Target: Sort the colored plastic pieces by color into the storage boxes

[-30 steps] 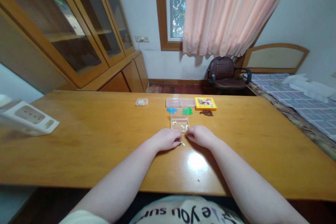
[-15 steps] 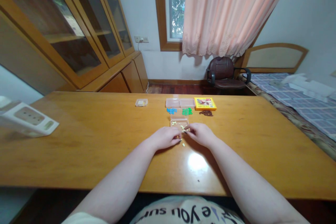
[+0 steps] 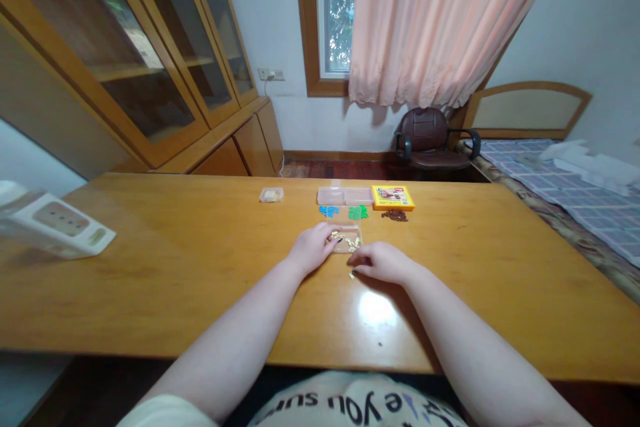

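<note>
My left hand [image 3: 311, 247] is at the left side of a small clear plastic box [image 3: 345, 251], thumb and fingers apart over its edge. Several cream-coloured small pieces [image 3: 353, 244] lie scattered inside the box, whose clear lid stands folded back behind it. In front of the box my right hand [image 3: 384, 261] hovers low, fingers curved and a little apart. By its thumb tip, one loose cream piece [image 3: 351, 275] rests on the table; the hand does not visibly grip it.
Behind the box lie blue pieces [image 3: 329, 211], green pieces [image 3: 358, 212] and brown pieces [image 3: 395, 215]. An open clear case [image 3: 345, 196], a yellow box [image 3: 393, 198] and a small clear container [image 3: 271, 195] stand farther back. A white appliance [image 3: 60, 223] is at far left.
My left hand has moved forward from the box's near edge to its left side. My right hand has come back from the box toward the loose cream piece on the table.
</note>
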The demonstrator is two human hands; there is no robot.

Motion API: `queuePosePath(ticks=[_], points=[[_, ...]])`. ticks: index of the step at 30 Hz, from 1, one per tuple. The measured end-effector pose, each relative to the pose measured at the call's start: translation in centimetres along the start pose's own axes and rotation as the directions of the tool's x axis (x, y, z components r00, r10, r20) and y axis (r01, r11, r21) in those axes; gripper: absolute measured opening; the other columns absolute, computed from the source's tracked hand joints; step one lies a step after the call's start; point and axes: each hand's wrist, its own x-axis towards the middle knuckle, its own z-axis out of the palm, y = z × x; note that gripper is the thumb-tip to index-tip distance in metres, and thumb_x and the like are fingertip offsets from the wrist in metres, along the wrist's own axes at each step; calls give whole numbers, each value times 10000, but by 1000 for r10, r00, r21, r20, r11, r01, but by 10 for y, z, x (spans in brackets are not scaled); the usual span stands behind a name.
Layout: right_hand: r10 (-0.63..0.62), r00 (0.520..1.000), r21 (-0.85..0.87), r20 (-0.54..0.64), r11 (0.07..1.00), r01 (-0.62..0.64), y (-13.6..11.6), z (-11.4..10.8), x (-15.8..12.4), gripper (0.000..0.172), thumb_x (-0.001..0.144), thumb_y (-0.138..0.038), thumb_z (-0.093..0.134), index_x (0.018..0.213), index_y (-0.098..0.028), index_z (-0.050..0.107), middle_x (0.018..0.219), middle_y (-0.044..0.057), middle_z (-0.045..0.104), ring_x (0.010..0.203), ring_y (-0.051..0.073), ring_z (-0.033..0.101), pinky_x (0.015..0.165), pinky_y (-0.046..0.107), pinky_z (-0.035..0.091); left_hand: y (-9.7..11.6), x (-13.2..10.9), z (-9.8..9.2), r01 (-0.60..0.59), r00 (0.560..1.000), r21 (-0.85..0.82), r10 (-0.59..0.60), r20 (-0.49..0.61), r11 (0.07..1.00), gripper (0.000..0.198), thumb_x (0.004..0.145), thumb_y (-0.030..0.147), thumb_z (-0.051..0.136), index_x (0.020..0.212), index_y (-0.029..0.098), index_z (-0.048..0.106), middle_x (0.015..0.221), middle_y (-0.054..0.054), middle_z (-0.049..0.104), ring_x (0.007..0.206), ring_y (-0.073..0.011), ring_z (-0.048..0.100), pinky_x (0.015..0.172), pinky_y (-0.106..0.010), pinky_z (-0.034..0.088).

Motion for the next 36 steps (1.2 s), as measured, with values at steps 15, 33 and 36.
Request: queuePosePath(ticks=[15,33,36], points=[[-78,997,-79,27,994,80,3,8,4,203,800,-261,565,916,-277,730,925,-5,726,824,167,649,743,250,447,1,-1,-3,11,999,-53,-9,44,999,247,843,260,499,1058,203,607,910,-32,624,819,-163,578,749,-273,450],[-25,999,-84,-28,996,22,1,11,4,97,777,-277,585,774,-212,657,722,1,672,616,117,537,559,209,317,25,-12,-6,-228,896,14,204,395,974,133,819,331,576,885,244,652,853,-3,660,777,-165,602,675,-240,424],[-17,999,-90,-34,996,14,2,12,5,88,766,-276,595,780,-210,652,725,1,666,615,116,527,553,209,308,25,-11,-2,-215,892,-21,205,403,976,118,817,301,577,879,237,654,863,-4,659,795,-162,604,690,-237,430]])
